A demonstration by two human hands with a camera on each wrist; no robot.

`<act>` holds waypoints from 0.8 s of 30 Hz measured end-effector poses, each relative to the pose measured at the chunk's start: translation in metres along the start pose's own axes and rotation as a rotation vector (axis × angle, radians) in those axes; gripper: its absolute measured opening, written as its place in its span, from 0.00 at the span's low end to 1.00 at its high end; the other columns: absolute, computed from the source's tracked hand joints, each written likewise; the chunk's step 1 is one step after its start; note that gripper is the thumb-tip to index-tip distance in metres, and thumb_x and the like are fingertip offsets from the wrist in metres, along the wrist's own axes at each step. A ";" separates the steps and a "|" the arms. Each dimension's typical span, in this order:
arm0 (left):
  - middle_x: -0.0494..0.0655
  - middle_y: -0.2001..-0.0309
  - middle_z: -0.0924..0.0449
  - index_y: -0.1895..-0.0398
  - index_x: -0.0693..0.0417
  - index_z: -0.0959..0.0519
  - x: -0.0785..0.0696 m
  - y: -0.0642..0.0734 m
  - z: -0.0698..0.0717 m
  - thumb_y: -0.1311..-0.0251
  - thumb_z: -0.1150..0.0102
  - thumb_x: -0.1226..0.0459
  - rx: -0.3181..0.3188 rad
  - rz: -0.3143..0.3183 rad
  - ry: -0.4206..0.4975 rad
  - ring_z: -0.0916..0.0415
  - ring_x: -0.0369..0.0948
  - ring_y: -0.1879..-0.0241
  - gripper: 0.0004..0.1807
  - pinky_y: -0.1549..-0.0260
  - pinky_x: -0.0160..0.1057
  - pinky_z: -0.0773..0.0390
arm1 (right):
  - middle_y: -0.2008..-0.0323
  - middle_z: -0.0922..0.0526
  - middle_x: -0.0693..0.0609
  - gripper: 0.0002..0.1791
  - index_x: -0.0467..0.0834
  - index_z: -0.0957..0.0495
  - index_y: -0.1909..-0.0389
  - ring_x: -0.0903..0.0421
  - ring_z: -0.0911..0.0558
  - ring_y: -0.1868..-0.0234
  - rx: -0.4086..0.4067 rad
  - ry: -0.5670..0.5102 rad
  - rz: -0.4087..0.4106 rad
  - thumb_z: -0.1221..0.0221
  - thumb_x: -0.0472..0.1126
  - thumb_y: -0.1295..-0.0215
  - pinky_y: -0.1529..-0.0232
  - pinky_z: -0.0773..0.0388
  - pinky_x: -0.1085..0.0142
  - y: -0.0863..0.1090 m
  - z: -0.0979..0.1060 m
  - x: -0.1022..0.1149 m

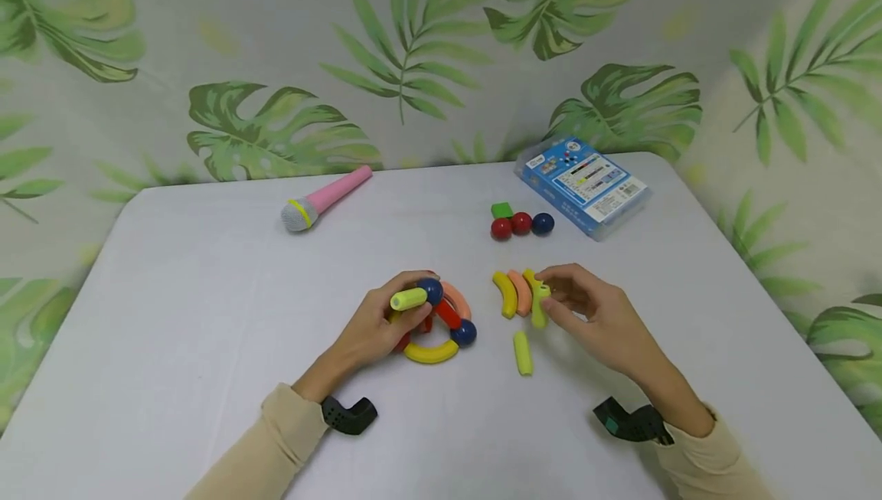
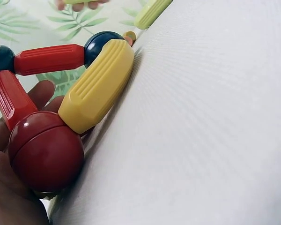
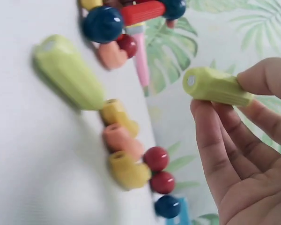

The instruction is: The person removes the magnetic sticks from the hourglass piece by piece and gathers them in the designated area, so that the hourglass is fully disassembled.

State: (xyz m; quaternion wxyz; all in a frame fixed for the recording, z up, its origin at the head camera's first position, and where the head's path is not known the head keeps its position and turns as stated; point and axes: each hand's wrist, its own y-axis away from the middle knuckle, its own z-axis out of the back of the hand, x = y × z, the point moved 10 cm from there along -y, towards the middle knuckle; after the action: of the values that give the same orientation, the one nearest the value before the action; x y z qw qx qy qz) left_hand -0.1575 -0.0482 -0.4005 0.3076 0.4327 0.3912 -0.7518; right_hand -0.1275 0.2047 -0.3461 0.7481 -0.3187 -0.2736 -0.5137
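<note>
My left hand (image 1: 372,324) holds a magnetic ball-and-rod model by the blue ball (image 1: 431,290) at its top. A yellow-green rod (image 1: 409,299) sticks out from that ball. Red rods (image 2: 49,59) slope down from the top to a lower blue ball (image 1: 464,333) and a red ball (image 2: 47,152). Curved yellow (image 1: 430,353) and pink (image 1: 458,301) pieces form the base on the table; the hand hides part of it. To the right, my right hand (image 1: 599,324) pinches another yellow-green rod (image 3: 218,86) between thumb and fingers, raised above the table.
Below the right hand lies a yellow-green rod (image 1: 523,353). Curved yellow (image 1: 505,295) and pink (image 1: 520,293) pieces lie beside it. Farther back are red balls (image 1: 501,229), a blue ball (image 1: 543,224), a green block (image 1: 501,210), a blue box (image 1: 586,186) and a pink toy microphone (image 1: 327,199).
</note>
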 end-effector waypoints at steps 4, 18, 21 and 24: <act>0.47 0.48 0.15 0.32 0.50 0.26 0.001 0.001 -0.001 0.27 0.41 0.65 -0.005 -0.009 0.000 0.22 0.41 0.53 0.22 0.45 0.36 0.23 | 0.62 0.16 0.53 0.11 0.44 0.22 0.51 0.59 0.17 0.63 0.048 -0.061 -0.052 0.34 0.34 0.31 0.58 0.17 0.72 0.012 -0.014 -0.016; 0.47 0.44 0.16 0.31 0.54 0.26 -0.002 0.000 0.000 0.27 0.41 0.64 -0.004 -0.040 -0.004 0.21 0.41 0.51 0.22 0.43 0.35 0.23 | 0.69 0.16 0.59 0.06 0.46 0.18 0.57 0.63 0.19 0.67 0.193 0.060 -0.150 0.33 0.42 0.31 0.66 0.19 0.71 0.019 -0.032 -0.041; 0.47 0.44 0.16 0.31 0.53 0.26 -0.001 0.000 0.000 0.27 0.41 0.64 -0.006 -0.041 -0.007 0.22 0.41 0.52 0.22 0.44 0.35 0.23 | 0.69 0.16 0.59 0.06 0.47 0.17 0.58 0.64 0.19 0.68 0.196 0.080 -0.155 0.33 0.43 0.31 0.67 0.19 0.71 0.019 -0.033 -0.042; 0.47 0.44 0.16 0.31 0.52 0.27 -0.001 0.000 -0.001 0.27 0.41 0.65 -0.004 -0.042 -0.008 0.21 0.41 0.52 0.23 0.44 0.35 0.23 | 0.69 0.16 0.59 0.05 0.48 0.17 0.58 0.64 0.19 0.68 0.206 0.080 -0.163 0.33 0.43 0.30 0.67 0.20 0.70 0.019 -0.034 -0.043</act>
State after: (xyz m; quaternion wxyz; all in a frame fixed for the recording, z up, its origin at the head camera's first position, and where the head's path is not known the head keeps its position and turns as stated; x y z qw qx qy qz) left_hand -0.1571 -0.0473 -0.4002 0.2941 0.4205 0.4006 -0.7591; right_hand -0.1202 0.2095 -0.4032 0.7431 -0.1963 -0.3198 -0.5541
